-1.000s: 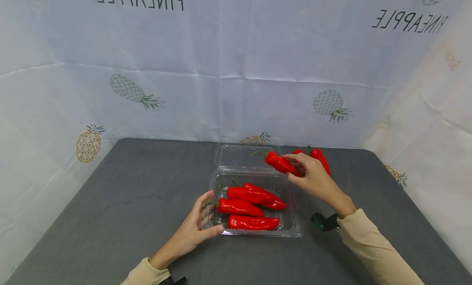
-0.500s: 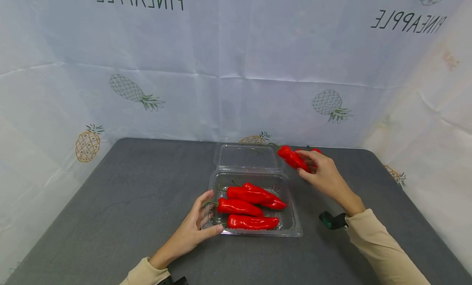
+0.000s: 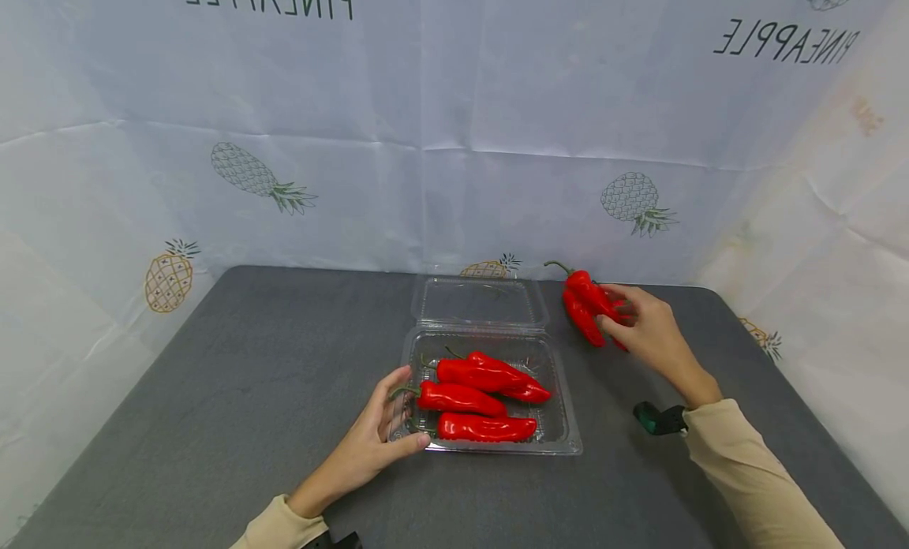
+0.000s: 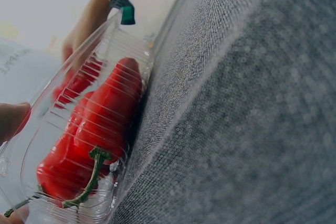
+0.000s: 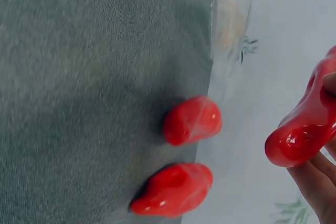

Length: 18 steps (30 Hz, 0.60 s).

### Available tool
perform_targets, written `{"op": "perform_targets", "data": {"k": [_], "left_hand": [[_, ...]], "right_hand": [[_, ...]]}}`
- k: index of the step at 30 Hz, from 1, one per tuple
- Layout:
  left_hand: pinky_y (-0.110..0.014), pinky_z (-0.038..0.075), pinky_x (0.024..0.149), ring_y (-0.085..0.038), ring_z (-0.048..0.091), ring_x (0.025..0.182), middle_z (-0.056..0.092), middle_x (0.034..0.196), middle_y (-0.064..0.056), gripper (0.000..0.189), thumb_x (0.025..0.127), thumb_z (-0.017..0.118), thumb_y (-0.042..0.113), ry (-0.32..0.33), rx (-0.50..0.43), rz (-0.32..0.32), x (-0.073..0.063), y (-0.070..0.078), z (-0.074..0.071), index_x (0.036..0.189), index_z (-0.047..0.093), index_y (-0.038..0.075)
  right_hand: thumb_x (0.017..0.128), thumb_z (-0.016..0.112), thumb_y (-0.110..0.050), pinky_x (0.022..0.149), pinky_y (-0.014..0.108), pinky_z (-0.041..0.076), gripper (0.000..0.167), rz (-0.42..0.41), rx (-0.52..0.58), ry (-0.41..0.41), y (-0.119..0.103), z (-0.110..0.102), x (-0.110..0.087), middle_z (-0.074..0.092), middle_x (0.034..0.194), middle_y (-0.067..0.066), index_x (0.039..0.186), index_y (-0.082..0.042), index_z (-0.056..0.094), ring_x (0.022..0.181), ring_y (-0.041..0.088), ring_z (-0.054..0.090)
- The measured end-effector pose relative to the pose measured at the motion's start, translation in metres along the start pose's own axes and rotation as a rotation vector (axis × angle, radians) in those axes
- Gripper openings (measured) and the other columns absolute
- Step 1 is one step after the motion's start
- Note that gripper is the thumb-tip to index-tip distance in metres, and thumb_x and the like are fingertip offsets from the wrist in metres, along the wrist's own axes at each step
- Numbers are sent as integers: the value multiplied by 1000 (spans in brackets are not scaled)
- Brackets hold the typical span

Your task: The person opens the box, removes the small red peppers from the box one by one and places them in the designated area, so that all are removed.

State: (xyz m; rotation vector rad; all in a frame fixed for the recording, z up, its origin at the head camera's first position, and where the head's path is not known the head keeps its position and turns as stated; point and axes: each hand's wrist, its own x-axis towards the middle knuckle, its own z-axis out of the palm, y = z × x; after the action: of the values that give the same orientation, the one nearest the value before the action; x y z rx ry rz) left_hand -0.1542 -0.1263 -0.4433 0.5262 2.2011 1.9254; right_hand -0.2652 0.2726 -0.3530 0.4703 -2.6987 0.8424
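Note:
My right hand holds a red pepper by its lower end, with the green stem pointing to the back left. Below it, two more red peppers lie on the table, as the right wrist view shows; in the head view they are partly covered. My left hand grips the left side of a clear plastic clamshell container, its thumb at the front corner. Several red peppers with green stems lie in the container. Its wall and two of these peppers show up close in the left wrist view.
The container's clear lid lies folded back behind the tray. A grey table spreads out on both sides. Behind it hangs a white curtain printed with pineapples.
My right hand has moved right with the pepper, from above the lid to over the two peppers on the table. The left hand and the container have stayed put.

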Motion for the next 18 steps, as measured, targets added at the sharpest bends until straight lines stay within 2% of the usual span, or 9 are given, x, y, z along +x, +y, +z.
{"op": "perform_targets", "data": {"k": [6,18], "left_hand": [[-58,27,117,-50,20,148,10,163,-21,88,91,70,13,2,0,-4,0,0,0,155,11,4],[-57,28,116,-50,21,148,11,163,-21,88,91,70,13,0,-8,2,0,-1,0,156,11,5]], "right_hand": [[91,69,-7,82,62,56,51,12,-13,39,13,-3,-1,60,122,33,136,7,52,97,51,66],[95,62,-13,72,57,60,50,143,-53,69,45,-8,1,58,126,34,139,8,48,99,51,66]]}}
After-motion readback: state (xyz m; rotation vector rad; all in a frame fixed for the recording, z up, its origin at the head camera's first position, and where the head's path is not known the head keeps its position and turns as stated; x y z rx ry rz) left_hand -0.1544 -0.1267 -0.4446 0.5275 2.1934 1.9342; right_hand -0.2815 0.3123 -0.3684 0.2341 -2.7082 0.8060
